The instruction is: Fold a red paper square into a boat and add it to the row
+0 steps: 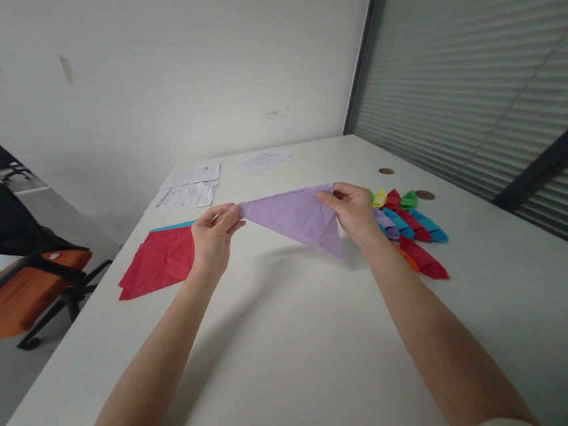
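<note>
A lilac napkin (297,218), folded into a triangle with crease lines, is stretched between my two hands above the white table. My left hand (213,236) pinches its narrow left corner between thumb and fingers. Around the top right corner, my right hand (351,210) is closed, thumb on the near face. One point of the napkin hangs down near the right hand. Left of my left hand lie red napkins (161,262), creased and flat, with a blue edge (172,226) showing behind them.
Several rolled or folded cloth pieces in red (421,258), blue (430,226), green and other colours lie on the right. Printed sheets (186,195) rest at the back left. Brown round table inserts (425,194) sit near the blinds. An orange chair (30,284) stands left.
</note>
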A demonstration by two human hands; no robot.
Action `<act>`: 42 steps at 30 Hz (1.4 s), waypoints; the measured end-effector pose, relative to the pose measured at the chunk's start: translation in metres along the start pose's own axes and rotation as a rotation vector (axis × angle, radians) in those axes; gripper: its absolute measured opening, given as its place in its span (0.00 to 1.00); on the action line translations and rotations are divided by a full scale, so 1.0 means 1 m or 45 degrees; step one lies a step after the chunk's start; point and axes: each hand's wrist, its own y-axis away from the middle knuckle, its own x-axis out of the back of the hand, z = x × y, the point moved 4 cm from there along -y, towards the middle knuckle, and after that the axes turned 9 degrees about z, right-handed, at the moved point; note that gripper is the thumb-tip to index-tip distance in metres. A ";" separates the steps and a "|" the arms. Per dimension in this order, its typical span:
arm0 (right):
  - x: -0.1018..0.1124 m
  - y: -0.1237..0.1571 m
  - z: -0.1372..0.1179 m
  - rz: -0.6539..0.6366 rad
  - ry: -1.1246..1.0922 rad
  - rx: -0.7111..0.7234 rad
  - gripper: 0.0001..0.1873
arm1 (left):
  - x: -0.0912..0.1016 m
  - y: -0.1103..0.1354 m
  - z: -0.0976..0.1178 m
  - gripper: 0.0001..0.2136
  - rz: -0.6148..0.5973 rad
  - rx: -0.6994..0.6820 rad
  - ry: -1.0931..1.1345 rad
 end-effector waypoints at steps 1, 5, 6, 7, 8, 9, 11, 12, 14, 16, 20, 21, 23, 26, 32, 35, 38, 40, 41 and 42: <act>0.000 0.000 -0.001 0.012 -0.017 0.000 0.16 | -0.001 0.000 0.000 0.14 -0.014 0.010 0.001; 0.003 -0.003 -0.002 0.099 -0.009 0.026 0.15 | -0.002 0.003 0.003 0.13 -0.032 0.027 0.004; 0.003 -0.003 -0.002 0.116 0.003 0.041 0.15 | -0.002 0.004 0.003 0.13 -0.027 0.033 0.008; 0.004 -0.004 -0.002 0.129 0.018 0.059 0.15 | -0.002 0.004 0.003 0.13 -0.020 0.040 0.012; 0.004 -0.004 -0.003 0.138 0.036 0.080 0.14 | -0.002 0.003 0.003 0.13 -0.014 0.048 0.015; 0.005 -0.004 -0.003 0.146 0.057 0.101 0.14 | -0.001 0.003 0.003 0.13 -0.007 0.051 0.017; 0.006 -0.004 -0.004 0.157 0.100 0.136 0.14 | 0.000 0.002 0.003 0.13 0.006 0.049 0.021; 0.006 -0.004 -0.005 0.161 0.116 0.150 0.14 | 0.000 0.001 0.003 0.13 0.010 0.044 0.021; 0.006 -0.003 -0.007 0.169 0.134 0.166 0.13 | 0.001 0.000 0.003 0.13 0.017 0.030 0.012; 0.005 -0.002 -0.009 0.172 0.147 0.172 0.13 | 0.002 0.000 0.004 0.13 0.024 0.012 -0.002; 0.006 -0.001 -0.011 0.194 0.134 0.177 0.14 | 0.002 0.000 0.005 0.12 0.036 -0.056 -0.008; 0.006 -0.001 -0.010 0.200 0.120 0.167 0.14 | 0.002 0.001 0.006 0.12 0.037 -0.083 -0.017; 0.007 -0.003 -0.006 0.185 0.076 0.132 0.14 | 0.001 0.002 0.006 0.11 0.042 -0.146 -0.051; 0.006 -0.006 0.004 0.112 -0.013 0.055 0.14 | 0.001 0.002 0.006 0.11 0.044 -0.198 -0.085; 0.007 -0.007 0.013 0.222 -0.076 -0.006 0.17 | -0.002 0.004 -0.001 0.15 -0.042 0.002 -0.071; 0.007 -0.006 0.014 0.282 -0.079 -0.011 0.16 | -0.002 0.004 -0.003 0.14 -0.088 0.068 -0.081; 0.005 -0.005 0.017 0.251 -0.097 -0.036 0.17 | -0.001 0.003 -0.003 0.12 -0.075 0.045 -0.076; 0.004 -0.004 0.019 0.213 -0.094 -0.056 0.17 | 0.000 0.002 -0.002 0.11 -0.059 0.024 -0.088; 0.003 -0.004 0.019 0.204 -0.091 -0.059 0.18 | 0.000 0.002 -0.001 0.11 -0.055 0.018 -0.097; 0.003 -0.004 0.020 0.200 -0.089 -0.058 0.18 | -0.001 0.002 -0.001 0.11 -0.053 0.016 -0.106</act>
